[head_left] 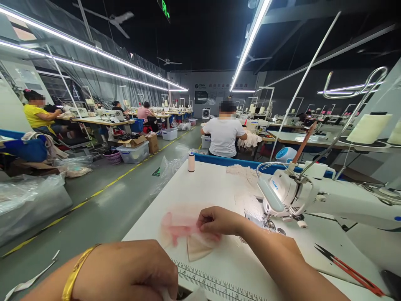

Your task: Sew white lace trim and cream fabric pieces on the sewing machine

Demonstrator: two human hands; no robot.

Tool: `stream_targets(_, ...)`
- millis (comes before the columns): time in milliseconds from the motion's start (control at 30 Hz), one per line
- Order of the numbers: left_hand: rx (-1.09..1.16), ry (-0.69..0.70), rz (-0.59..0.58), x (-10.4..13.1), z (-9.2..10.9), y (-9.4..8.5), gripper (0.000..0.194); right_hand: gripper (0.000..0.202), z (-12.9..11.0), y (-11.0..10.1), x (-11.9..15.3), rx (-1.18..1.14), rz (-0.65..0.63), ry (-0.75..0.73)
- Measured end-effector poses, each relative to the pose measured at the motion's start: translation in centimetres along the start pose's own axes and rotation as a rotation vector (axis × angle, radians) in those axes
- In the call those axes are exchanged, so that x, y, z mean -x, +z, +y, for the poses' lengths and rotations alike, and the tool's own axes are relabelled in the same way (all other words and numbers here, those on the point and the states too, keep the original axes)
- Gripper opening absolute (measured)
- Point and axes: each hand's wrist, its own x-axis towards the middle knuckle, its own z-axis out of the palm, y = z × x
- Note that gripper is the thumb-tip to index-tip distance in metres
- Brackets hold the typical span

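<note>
My right hand (221, 221) is closed in a pinch over the white sewing table (150, 213), its fingers at a sheer pink piece of fabric (178, 230) that is smeared by motion. Just below lies a beige fabric piece (197, 249). At the lower left, my left hand (134, 267), with a gold bracelet at the wrist, is curled at the table's front edge. A bit of white cloth (192, 295) shows at its fingers, mostly cut off by the frame. The white sewing machine (282, 196) stands right of my right hand, lace fabric (244, 173) behind its needle area.
A printed ruler (213, 284) runs along the table's front edge. Red-handled thread snips (351, 271) lie at the right. A thread spool (191, 162) stands at the far left corner. A person in white (224, 133) sits ahead; plastic bins (134, 152) line the aisle.
</note>
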Motion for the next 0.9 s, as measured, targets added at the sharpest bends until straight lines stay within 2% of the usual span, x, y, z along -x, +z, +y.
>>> stream_targets(167, 0.072, 0.035, -0.054, -0.3, 0.2, 0.0, 0.037, 0.013, -0.5, 0.0, 0.1, 0.006, -0.022, 0.022)
stream_targets(267, 0.086, 0.043, -0.048, -0.3, 0.0, 0.2, 0.04, 0.008, -0.8, 0.3, 0.2, 0.069, 0.02, 0.025)
stream_targets(367, 0.007, 0.066, -0.02, -0.4, -0.3, 0.4, 0.046, 0.005, -1.1, 0.7, 0.3, 0.155, 0.082, 0.015)
stream_targets(533, -0.004, 0.103, -0.005, -0.5, -0.3, 0.2, 0.047, 0.028, -1.6, 1.7, 0.6, 0.3, 0.125, -0.035)
stream_targets(600, 0.011, 0.11, -0.014, -0.5, -0.1, 0.1, 0.041, 0.023, -1.6, 2.0, 0.6, 0.344, 0.138, -0.052)
stream_targets(767, 0.055, 0.121, -0.025, -0.5, 0.3, -0.1, 0.042, 0.006, -1.2, 1.7, 0.3, 0.26, 0.121, -0.036)
stream_targets(900, 0.043, 0.159, -0.025, -1.0, 0.6, -0.6, 0.049, 0.005, -0.3, 0.2, -0.3, 0.137, 0.136, -0.027)
